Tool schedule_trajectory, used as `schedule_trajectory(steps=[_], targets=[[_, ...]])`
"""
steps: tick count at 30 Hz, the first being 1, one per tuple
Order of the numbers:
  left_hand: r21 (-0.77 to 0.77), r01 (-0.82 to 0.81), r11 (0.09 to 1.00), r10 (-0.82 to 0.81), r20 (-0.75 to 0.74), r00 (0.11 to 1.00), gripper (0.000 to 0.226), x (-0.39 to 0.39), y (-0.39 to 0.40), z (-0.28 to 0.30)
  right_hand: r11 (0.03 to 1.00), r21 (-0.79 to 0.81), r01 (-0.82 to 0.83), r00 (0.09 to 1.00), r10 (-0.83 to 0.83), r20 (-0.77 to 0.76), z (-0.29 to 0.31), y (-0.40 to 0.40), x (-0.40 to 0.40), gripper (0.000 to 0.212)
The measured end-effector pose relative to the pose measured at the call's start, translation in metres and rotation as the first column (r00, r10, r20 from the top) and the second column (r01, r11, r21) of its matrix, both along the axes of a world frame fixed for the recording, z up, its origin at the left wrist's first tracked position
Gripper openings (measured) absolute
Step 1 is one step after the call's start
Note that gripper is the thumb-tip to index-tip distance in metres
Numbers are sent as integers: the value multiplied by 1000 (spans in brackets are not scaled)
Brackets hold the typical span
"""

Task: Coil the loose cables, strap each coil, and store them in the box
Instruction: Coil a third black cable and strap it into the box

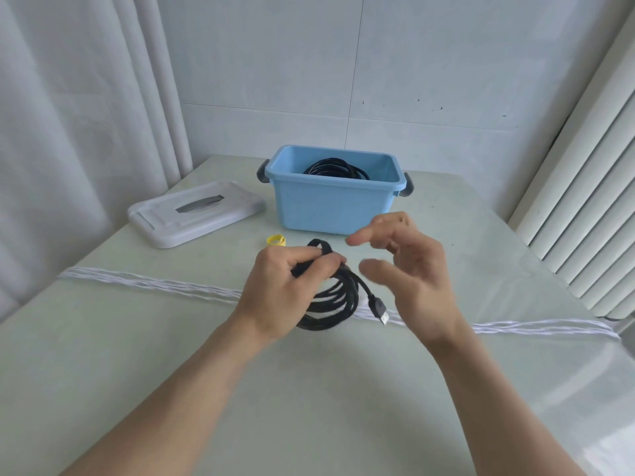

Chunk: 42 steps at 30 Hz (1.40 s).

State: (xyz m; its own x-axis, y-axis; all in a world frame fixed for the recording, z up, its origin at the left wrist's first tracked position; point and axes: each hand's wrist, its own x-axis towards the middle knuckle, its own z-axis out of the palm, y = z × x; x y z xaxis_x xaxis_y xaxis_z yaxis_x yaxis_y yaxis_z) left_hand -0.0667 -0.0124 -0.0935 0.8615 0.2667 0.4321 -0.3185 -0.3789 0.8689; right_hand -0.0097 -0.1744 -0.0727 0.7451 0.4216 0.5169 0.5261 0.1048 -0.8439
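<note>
Far left: grey-white lid (196,213) flat on the tabletop (343,389), well apart from the hands, left of the box.

White cord (151,284), several strands, runs across the tabletop from the left edge to the right edge and passes under the hands and coil.

Yellow strap (276,240), rolled into a small ring, sits on the tabletop just in front of the box's left corner and just beyond the left hand.

Left hand (281,286): grip closed on the black cable coil (335,300), fingers curled round the top of the bundle. A black strap (318,250) loops up out of that same grip, over the knuckles. Can't tell whether it's fastened. Coil hangs below the hand, lower loops at or just above the tabletop; contact unclear. USB plug (379,310) on a short free tail sticks out to the right of the coil, tip pointing down toward the white cord.

Blue box (330,207): open, upright, at the back centre of the tabletop, dark handles on both ends. One black coil (335,169) already inside.

Right hand (409,269): open, fingers spread and slightly bent, holding nothing. Just right of the coil, not touching it, thumb and forefinger pointing toward the left hand.
</note>
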Motion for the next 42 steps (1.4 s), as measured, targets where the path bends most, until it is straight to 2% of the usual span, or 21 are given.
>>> schedule_trajectory(steps=[1,3,6,10,13,17,20,22,27,31,34,36,39,42], targets=[[-127,35,991,-38,-18,999,26,-2,-1,3,999,-44,-10,999,12,41,-2,2,-1,36],[-257,97,961,-111,-38,993,27,-3,-2,6,991,-112,-74,997,71,-34,-2,4,-3,41],[-322,175,930,-212,-81,974,34,-2,-1,8,962,-128,-242,947,205,-248,1,2,-2,40],[-352,274,895,-335,-126,934,39,-3,-1,8,938,-82,-337,894,292,-339,4,-4,2,28],[-352,306,885,-377,-154,913,46,-3,-2,6,932,-134,-336,912,287,-293,2,-10,9,15],[-354,303,885,-382,-180,906,37,-1,0,5,961,-119,-248,954,221,-201,-1,-9,11,10],[-381,280,881,-375,-203,905,31,1,2,4,983,-161,-83,996,87,14,-7,-4,12,12],[-405,302,863,-407,-204,891,26,1,-1,5,980,-198,29,990,0,144,-10,-2,15,15],[-523,254,813,-403,-191,895,57,4,-2,4,974,-201,102,983,-67,171,-15,-1,17,23],[-599,241,764,-394,-137,909,53,3,-1,4,978,-199,-66,996,78,50,-16,0,17,25],[-624,209,753,-348,-108,931,30,3,-3,1,978,-151,-146,986,132,-99,-18,3,17,31],[-631,184,754,-318,-106,942,15,3,-6,0,974,-167,-155,981,131,-146,-20,3,18,36],[-638,156,754,-286,-105,953,14,3,-8,-1,952,-222,-211,972,180,-155,-22,-1,21,29],[-657,161,737,-272,-70,960,15,2,-5,3,907,-192,-375,902,310,-300,-15,-5,17,20]])
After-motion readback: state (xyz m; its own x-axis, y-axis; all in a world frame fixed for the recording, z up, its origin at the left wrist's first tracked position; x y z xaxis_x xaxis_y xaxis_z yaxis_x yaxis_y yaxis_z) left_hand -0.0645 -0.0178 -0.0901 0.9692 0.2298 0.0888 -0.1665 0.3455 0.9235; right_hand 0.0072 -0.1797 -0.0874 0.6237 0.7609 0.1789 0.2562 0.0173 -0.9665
